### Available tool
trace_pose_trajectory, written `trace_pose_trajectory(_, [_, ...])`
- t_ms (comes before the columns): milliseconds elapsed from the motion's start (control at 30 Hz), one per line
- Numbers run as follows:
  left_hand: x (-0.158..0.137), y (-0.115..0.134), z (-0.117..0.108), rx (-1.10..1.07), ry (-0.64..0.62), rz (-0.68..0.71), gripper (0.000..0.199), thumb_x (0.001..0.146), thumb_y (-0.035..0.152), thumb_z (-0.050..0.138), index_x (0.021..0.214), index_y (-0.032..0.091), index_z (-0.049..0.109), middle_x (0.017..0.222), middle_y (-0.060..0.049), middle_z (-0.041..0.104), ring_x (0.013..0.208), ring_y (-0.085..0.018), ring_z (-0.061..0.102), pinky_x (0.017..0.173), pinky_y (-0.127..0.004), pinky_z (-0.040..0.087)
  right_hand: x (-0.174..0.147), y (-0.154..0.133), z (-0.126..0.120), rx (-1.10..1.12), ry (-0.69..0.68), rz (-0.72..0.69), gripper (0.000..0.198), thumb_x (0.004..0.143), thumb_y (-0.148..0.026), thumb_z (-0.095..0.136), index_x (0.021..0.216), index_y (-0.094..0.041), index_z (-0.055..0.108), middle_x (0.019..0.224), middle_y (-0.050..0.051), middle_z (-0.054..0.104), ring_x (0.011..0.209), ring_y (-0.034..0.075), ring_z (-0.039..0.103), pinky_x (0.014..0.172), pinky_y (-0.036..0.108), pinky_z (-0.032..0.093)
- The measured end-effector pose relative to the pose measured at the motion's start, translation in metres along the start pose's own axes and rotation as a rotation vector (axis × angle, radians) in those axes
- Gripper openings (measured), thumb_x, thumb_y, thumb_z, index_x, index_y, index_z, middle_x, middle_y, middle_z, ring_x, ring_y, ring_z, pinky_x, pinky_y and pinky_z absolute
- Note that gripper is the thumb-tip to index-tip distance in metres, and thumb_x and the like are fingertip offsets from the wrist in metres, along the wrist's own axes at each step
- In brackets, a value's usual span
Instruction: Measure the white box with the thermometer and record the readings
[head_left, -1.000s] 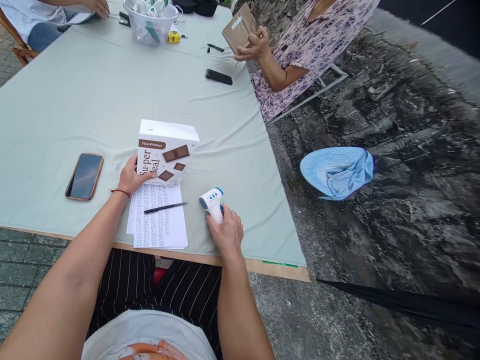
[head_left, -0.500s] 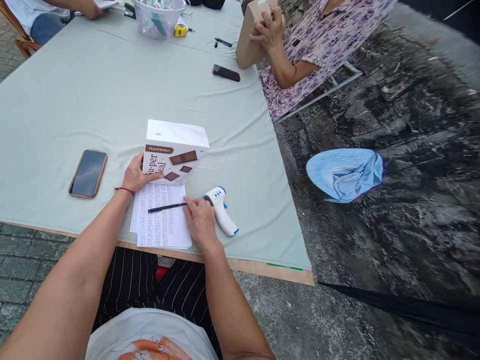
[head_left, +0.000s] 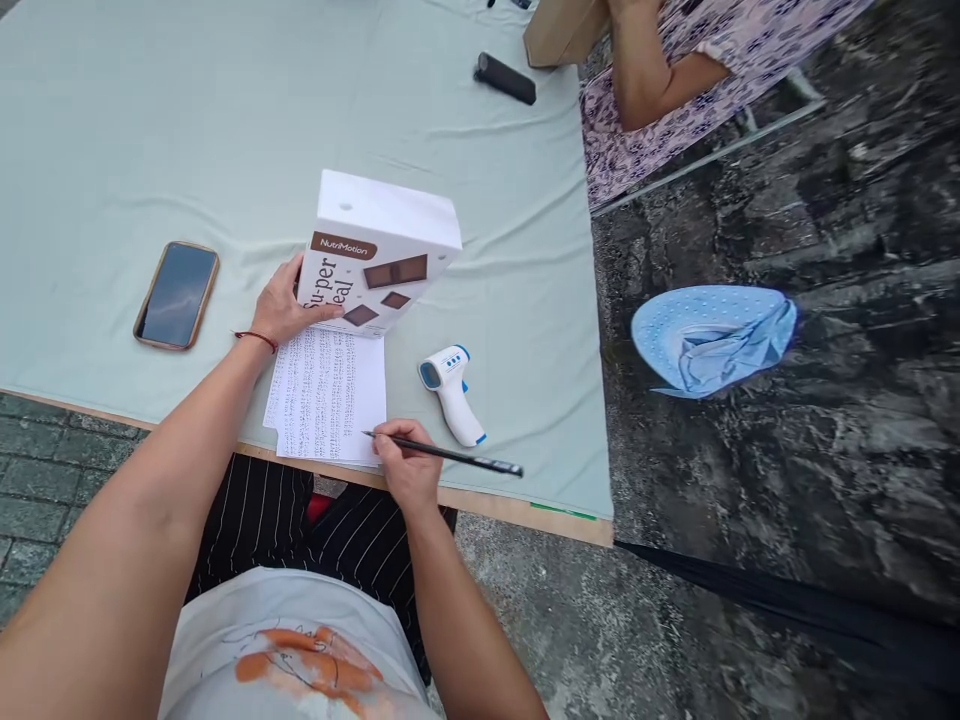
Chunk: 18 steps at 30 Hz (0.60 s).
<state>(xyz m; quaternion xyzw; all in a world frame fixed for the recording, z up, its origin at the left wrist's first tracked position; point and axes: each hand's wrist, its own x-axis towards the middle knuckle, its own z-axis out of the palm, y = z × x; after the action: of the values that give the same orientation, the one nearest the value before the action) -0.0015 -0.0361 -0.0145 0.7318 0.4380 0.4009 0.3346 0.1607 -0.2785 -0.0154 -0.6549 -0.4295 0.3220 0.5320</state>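
My left hand point(head_left: 287, 305) grips the left side of a white NutriMotion box point(head_left: 405, 225), thumb across its printed front and the other fingers hidden behind. The box stands upright at the top of a few sheets of paper point(head_left: 330, 400) covered in small handwriting. Between the fingertips of my right hand point(head_left: 409, 470) is a slim black pen point(head_left: 480, 460), its tip just over the right part of the top sheet. A white and blue infrared thermometer point(head_left: 454, 392) lies to the right of the papers, close beyond my right hand.
A smartphone point(head_left: 177, 296) lies left of my left hand on the pale green tablecloth point(head_left: 225, 130). Farther off are a black cylindrical object point(head_left: 505, 78), a brown carton point(head_left: 566, 35) and another person's arm point(head_left: 637, 75). A blue hat point(head_left: 712, 340) rests on the ground past the table's right edge.
My right hand has picked the pen up off the paper, turned it to a writing hold and moved nearer the table edge. The left hand still grips the box. The view has tilted downward.
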Motion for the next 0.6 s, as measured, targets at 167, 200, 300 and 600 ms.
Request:
trace_pose_trajectory(167, [0.0, -0.001, 0.0, 0.014, -0.005, -0.005, 0.088, 0.054, 0.066, 0.084, 0.126, 0.024, 0.058, 0.114, -0.007, 0.066, 0.112, -0.031, 0.062, 0.094, -0.045, 0.052, -0.012, -0.002, 0.016, -0.107, -0.033, -0.119, 0.011, 0.077, -0.025, 0.056, 0.067, -0.022, 0.058, 0.058, -0.004, 0.056, 0.051, 0.011, 0.048, 0.052, 0.026, 0.041])
trace_pose_trajectory(200, [0.0, 0.0, 0.0, 0.014, -0.007, -0.004, 0.087, 0.054, 0.066, 0.084, 0.126, 0.025, 0.057, 0.114, -0.007, 0.066, 0.112, -0.031, 0.062, 0.094, -0.045, 0.052, -0.011, -0.003, 0.016, -0.13, -0.045, -0.147, 0.012, 0.078, -0.024, 0.055, 0.066, -0.022, 0.057, 0.057, -0.004, 0.054, 0.051, 0.011, 0.047, 0.052, 0.026, 0.041])
trace_pose_trajectory(300, [0.0, 0.001, 0.0, 0.01, -0.013, 0.001, 0.086, 0.055, 0.066, 0.083, 0.126, 0.025, 0.057, 0.115, -0.006, 0.065, 0.113, -0.031, 0.061, 0.094, -0.044, 0.052, -0.01, -0.004, 0.015, -0.19, -0.077, -0.214, 0.016, 0.079, -0.021, 0.054, 0.063, -0.022, 0.055, 0.057, -0.004, 0.052, 0.052, 0.011, 0.047, 0.054, 0.026, 0.041])
trace_pose_trajectory(600, [-0.001, 0.003, -0.001, 0.015, -0.012, -0.003, 0.083, 0.055, 0.067, 0.082, 0.122, 0.026, 0.058, 0.112, -0.006, 0.065, 0.11, -0.03, 0.062, 0.092, -0.043, 0.052, -0.009, -0.003, 0.015, -0.279, -0.111, -0.224, 0.017, 0.08, -0.022, 0.051, 0.062, -0.023, 0.053, 0.056, -0.004, 0.051, 0.051, 0.011, 0.046, 0.054, 0.026, 0.04])
